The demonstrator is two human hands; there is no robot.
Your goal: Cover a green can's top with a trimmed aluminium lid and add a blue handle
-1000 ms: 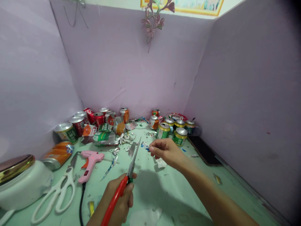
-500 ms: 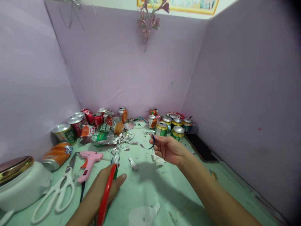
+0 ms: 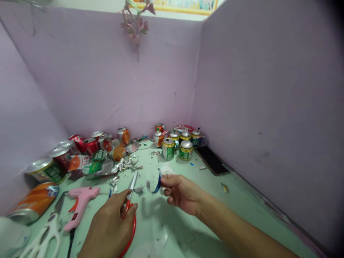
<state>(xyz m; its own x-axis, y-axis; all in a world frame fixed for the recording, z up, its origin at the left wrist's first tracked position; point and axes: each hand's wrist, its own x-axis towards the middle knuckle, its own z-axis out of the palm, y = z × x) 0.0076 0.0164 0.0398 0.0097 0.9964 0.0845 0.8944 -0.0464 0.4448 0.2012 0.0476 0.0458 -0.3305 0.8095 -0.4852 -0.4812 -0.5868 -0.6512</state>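
My left hand is closed around red-handled scissors, near the bottom centre-left. Their blades point away from me, slightly apart at the tip. My right hand pinches a curled blue strip between thumb and fingertips, its free end bending left above the table. A gap separates the strip from the scissor blades. Silver metal scraps lie beyond the scissors, beside cut-open can sheets.
Drink cans stand at the back left, with more cans at back centre. A pink glue gun and white-handled scissors lie left. A dark phone rests by the right wall.
The view has turned right. My right hand has lowered the blue strip nearer the table and closer to the scissors. The scissors now lean less upright in my left hand.
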